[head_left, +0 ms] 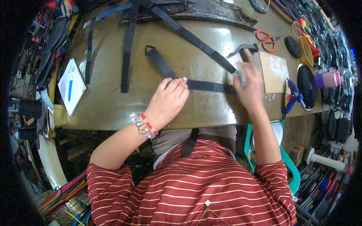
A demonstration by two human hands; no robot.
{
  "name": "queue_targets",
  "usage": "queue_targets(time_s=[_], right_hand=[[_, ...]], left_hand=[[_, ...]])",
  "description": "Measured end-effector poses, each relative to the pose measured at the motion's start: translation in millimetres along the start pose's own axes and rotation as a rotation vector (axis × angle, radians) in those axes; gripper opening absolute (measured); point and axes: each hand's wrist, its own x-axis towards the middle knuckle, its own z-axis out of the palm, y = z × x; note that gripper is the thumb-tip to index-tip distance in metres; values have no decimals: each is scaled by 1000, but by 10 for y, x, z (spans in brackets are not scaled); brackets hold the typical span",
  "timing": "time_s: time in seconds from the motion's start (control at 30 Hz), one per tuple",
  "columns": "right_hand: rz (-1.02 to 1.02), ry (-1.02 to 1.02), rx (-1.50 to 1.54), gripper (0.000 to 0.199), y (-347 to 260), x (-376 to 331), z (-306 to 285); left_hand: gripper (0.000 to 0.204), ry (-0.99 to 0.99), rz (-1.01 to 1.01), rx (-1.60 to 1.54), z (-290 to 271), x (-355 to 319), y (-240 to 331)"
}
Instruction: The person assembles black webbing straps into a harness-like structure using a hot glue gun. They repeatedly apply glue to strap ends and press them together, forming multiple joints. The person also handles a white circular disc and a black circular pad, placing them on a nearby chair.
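Note:
My left hand (pixel 169 97), with a bracelet of clear and red beads (pixel 144 125) on its wrist, presses its closed fingers onto a black webbing strap (pixel 209 86). The strap bends under those fingers, and its upper-left part ends in a small loop (pixel 151 50). My right hand (pixel 249 86) is smeared by motion over the strap's right end. Something pale shows by its fingers; whether it is held is unclear. Just beyond that hand lies a hammer (pixel 246 52), its handle partly hidden. Another black strap (pixel 196 40) runs diagonally down to the right hand.
Orange-handled scissors (pixel 268 39), a cardboard piece (pixel 272 73), a blue glue gun (pixel 294 94) and a black roll (pixel 306 86) lie at right. More straps (pixel 129 56) and a white pad (pixel 77 81) with a blue pen (pixel 70 90) are at left. A turquoise chair (pixel 294 177) stands below.

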Motion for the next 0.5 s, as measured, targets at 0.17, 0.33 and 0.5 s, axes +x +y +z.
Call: queue_targets(time_s=[0.17, 0.33, 0.5], right_hand=[[270, -180, -394, 53, 188, 197, -219], [502, -111, 537, 54, -367, -154, -602], [143, -337, 253, 66, -679, -566, -510]], left_hand=[[33, 131, -178, -296, 39, -114, -30], [31, 162, -260, -438, 122, -177, -25], [27, 286, -247, -492, 148, -152, -50]])
